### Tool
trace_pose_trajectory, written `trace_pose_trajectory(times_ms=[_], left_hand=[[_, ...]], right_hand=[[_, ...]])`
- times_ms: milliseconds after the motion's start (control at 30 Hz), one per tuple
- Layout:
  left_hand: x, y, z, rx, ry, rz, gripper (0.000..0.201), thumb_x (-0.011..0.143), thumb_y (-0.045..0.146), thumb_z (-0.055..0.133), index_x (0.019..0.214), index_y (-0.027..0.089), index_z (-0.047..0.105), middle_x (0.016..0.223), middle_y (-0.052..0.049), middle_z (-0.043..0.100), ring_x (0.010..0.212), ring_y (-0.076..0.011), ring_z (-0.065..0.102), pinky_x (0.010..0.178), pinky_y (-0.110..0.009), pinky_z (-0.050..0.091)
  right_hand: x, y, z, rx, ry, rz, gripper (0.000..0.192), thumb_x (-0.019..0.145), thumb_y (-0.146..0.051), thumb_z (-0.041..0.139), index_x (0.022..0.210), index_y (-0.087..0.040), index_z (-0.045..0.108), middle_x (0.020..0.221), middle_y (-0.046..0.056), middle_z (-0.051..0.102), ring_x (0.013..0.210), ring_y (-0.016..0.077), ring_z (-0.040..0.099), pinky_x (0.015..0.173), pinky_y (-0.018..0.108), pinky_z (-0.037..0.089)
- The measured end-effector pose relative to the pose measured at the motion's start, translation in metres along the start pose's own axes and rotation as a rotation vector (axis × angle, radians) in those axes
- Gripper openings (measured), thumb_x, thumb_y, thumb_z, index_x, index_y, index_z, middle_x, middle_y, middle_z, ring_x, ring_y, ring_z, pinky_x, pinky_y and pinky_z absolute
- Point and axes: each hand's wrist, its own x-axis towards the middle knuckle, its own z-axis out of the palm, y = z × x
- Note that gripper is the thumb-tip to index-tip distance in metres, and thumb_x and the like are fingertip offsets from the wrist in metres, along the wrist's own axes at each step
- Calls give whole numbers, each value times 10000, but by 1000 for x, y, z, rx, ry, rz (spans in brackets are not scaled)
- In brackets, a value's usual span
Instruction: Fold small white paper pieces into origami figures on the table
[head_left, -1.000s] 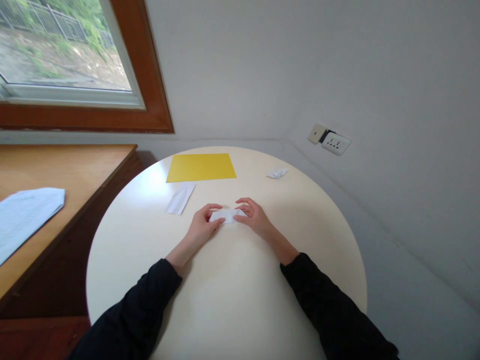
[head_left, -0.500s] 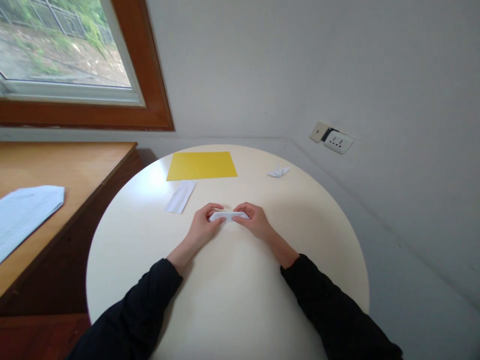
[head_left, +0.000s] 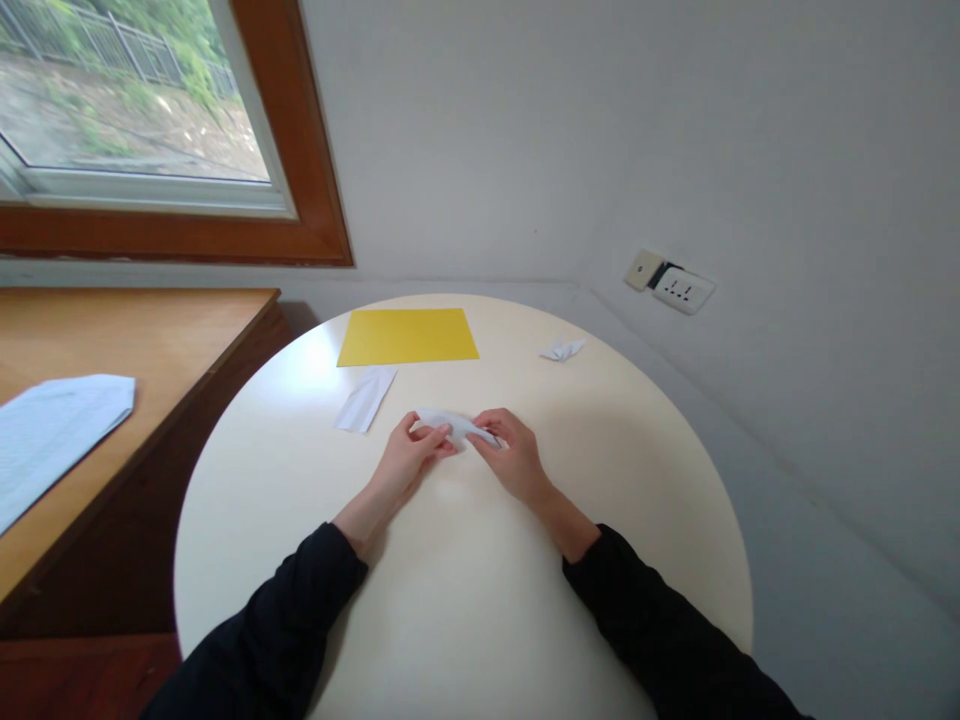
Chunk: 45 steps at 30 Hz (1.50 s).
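A folded white paper is pinched by both the left grip and the right grip, over the bench. Beyond the left grip, a creased white slip and a yellow sheet are laid out.

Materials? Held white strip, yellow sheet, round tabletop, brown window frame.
Held white strip: likely paper, matte; thin, bending.
Yellow sheet: probably paper or thin card, smooth; flat, straight edges, even colour.
Round tabletop: maybe laminate or painted board, glossy; bright glare at far left.
Brown window frame: looks like stained wood, smooth; reddish-brown, grain unclear.
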Motion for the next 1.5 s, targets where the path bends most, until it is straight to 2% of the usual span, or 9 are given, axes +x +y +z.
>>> trace_pose_trajectory(times_ms=[133,267,367,500,733,1000,1100,1300,1500], left_hand=[[-3,-1,4,-75,-87,-28,442,613,266,789,949,148,525,880,-56,674,780,-152,654,753,-300,527],[-2,-3,3,-98,-75,-9,416,610,209,783,944,154,543,869,-45,679,785,-151,647,734,-285,524],[0,-3,2,-85,-90,2,392,598,173,781,918,156,555,840,-28,680,776,-138,639,746,-268,512],[0,-3,3,-47,-107,12,409,563,153,790,904,155,563,825,-18,670,759,-128,627,753,-263,495],[1,-7,-2,2,-113,23,447,557,171,792,957,156,591,872,-27,649,799,-136,600,780,-270,458],[3,-10,-4,-8,-92,-18,575,548,126,771,1093,171,594,1108,-78,631,925,-162,590,866,-294,431],[3,-9,-4,-14,-79,-14,595,555,122,765,1120,163,583,1072,-76,649,900,-154,601,859,-285,440],[3,-7,-3,-15,-65,-19,623,542,115,768,1135,143,578,825,-18,675,732,-117,605,767,-254,469],[1,-3,-1,-13,-81,-20,533,536,132,783,1047,141,633,765,-11,679,709,-117,607,756,-248,459]], right_hand=[[1,-4,1,-87,-23,-220,99,769,-147,597,808,-226,550,826,31,618,828,171,605,734,307,508],[0,-7,2,-91,-65,-277,127,768,-136,602,842,-228,554,877,42,616,859,173,602,749,316,511],[-1,-6,2,-76,-53,-263,124,773,-146,607,858,-225,563,867,43,616,859,175,599,760,323,515],[-1,-4,3,-103,-15,-160,208,774,-165,616,973,-214,584,940,70,624,891,183,604,711,298,534],[-1,0,2,-166,-135,-169,242,818,-185,581,1052,-223,630,962,74,657,893,191,616,801,338,520],[-1,3,1,-194,-154,-126,241,799,-180,606,1026,-249,654,976,68,660,922,198,598,842,370,505],[-1,3,1,-196,-147,-125,248,793,-161,607,1019,-250,655,974,64,652,921,192,589,839,364,503],[-2,2,1,-218,-137,-128,218,793,-153,604,985,-239,657,947,62,632,897,180,588,800,336,508],[-2,-1,1,-254,-92,-195,183,798,-155,597,962,-227,631,924,59,649,905,201,587,804,362,486]])
